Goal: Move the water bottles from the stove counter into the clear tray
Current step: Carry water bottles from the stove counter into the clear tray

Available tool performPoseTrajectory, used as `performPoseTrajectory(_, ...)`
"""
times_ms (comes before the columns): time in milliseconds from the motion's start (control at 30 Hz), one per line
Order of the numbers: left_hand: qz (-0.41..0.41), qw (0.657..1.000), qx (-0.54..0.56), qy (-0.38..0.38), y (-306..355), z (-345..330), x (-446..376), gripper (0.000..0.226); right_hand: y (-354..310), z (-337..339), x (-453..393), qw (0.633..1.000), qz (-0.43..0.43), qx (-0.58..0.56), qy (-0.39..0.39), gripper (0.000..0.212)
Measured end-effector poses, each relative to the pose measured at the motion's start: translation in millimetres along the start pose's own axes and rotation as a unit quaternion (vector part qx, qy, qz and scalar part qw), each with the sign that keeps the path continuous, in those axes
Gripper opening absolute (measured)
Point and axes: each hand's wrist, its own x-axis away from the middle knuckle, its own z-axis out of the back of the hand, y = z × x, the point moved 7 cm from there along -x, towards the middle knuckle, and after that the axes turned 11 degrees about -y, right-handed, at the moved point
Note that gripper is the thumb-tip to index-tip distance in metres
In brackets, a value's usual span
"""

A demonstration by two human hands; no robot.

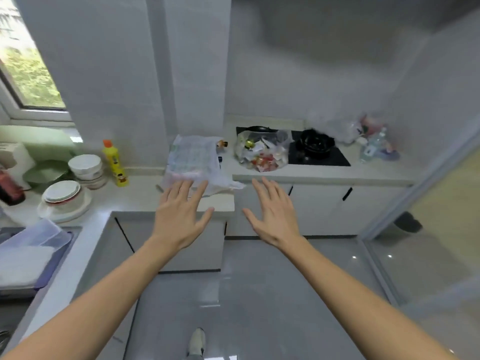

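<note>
Both arms reach forward over the floor toward the corner of an L-shaped counter. My left hand (179, 214) is spread flat with nothing in it, in front of a white plastic bag (193, 159) on the counter. My right hand (272, 211) is also spread and empty, below the stove counter's front edge (322, 178). Blurred clear water bottles (375, 148) lie at the far right of the stove counter, well beyond both hands. A clear plastic tray (33, 240) sits at the near left over the sink.
On the stove counter, a clear bag of rubbish (262, 153) sits beside a black hob (318, 152) with a black pan. Another plastic bag (346, 131) lies behind the bottles. A yellow detergent bottle (114, 163) and stacked bowls and plates (65, 198) stand at left. A glass door (441, 203) borders the right.
</note>
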Motion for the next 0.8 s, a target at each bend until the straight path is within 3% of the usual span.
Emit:
performPoseTrajectory(233, -0.127, 0.992, 0.009, -0.019, 76, -20, -179, 0.070, 126, 30, -61, 0.991, -0.128, 0.006, 0.037, 0.081)
performPoseTrajectory(533, -0.281, 0.959, 0.010, -0.036, 245, -58, -335, 0.070, 301, 61, -70, 0.954, -0.289, 0.008, 0.075, 0.080)
performPoseTrajectory(800, -0.314, 0.948, 0.019, -0.045, 396, -110, -471, 0.070, 482, 91, -114, 0.946, -0.309, 0.000, 0.095, 0.078)
